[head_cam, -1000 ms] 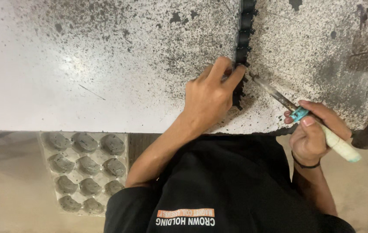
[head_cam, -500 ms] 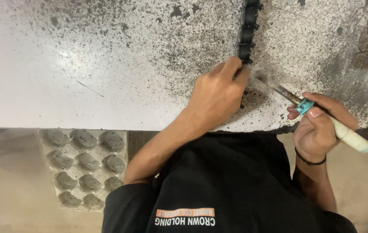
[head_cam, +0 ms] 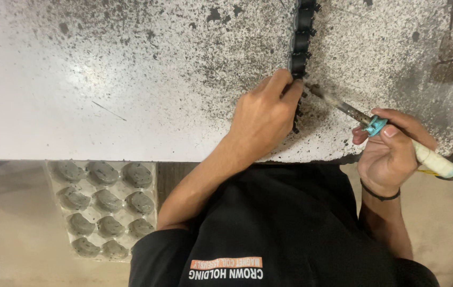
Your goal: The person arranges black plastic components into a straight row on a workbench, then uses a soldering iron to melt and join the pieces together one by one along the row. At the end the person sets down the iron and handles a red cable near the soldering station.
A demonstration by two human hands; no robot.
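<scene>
Pinching the row of small black parts [head_cam: 300, 37] on the speckled table [head_cam: 131, 79], the left hand [head_cam: 266, 119] closes over its near end; the right hand [head_cam: 391, 151] grips a soldering iron [head_cam: 380, 130], tip beside them. Grey tray [head_cam: 104, 204] below.

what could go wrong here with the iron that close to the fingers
The left hand pins the row of black parts right where the iron's tip lands, so a slip could burn the fingers. The right hand holds the iron far back on its handle, which likely gives less control over the tip. The row runs close to the table edge, so a nudge might shift the parts.
</scene>
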